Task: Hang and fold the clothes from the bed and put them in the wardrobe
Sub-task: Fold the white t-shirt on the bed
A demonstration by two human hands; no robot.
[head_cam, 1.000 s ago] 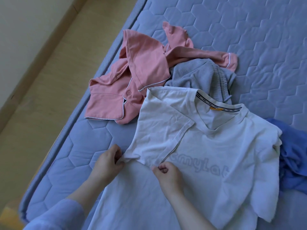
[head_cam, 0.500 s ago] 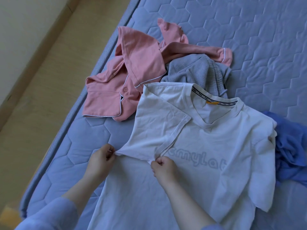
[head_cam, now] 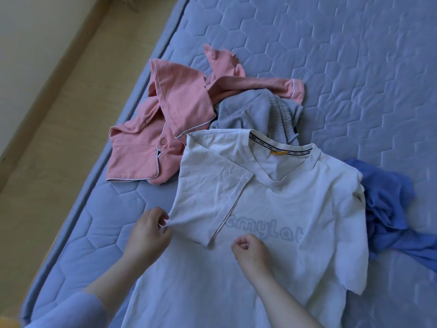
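- Your left hand (head_cam: 149, 233) sits at the near-left edge of the white T-shirt (head_cam: 295, 204). Its thumb and fingertips are closed together in a pinch on the fold where the sleeve (head_cam: 212, 185) turns inward.
- Your right hand (head_cam: 251, 252) hovers or rests over the shirt's chest, just right of the sleeve's hem corner. Its fingers are curled into a loose fist with nothing visibly between them.
- Both forearms reach in from the near edge, and the left one wears a pale blue cuff (head_cam: 71, 311).
- The T-shirt lies front up on the quilted blue bed (head_cam: 354, 67), with its left sleeve folded across the chest.
- The pale chest lettering (head_cam: 264, 229) reads roughly "myLa", and the sleeve covers its start.
- The black neck tape (head_cam: 279, 147) repeats a small word that is too fine to read, and an orange tab (head_cam: 275, 152) hangs beneath it.
- A pink pyjama top (head_cam: 175, 110) and a grey garment (head_cam: 255, 112) lie beyond the collar, and a blue garment (head_cam: 387, 204) lies to the right.
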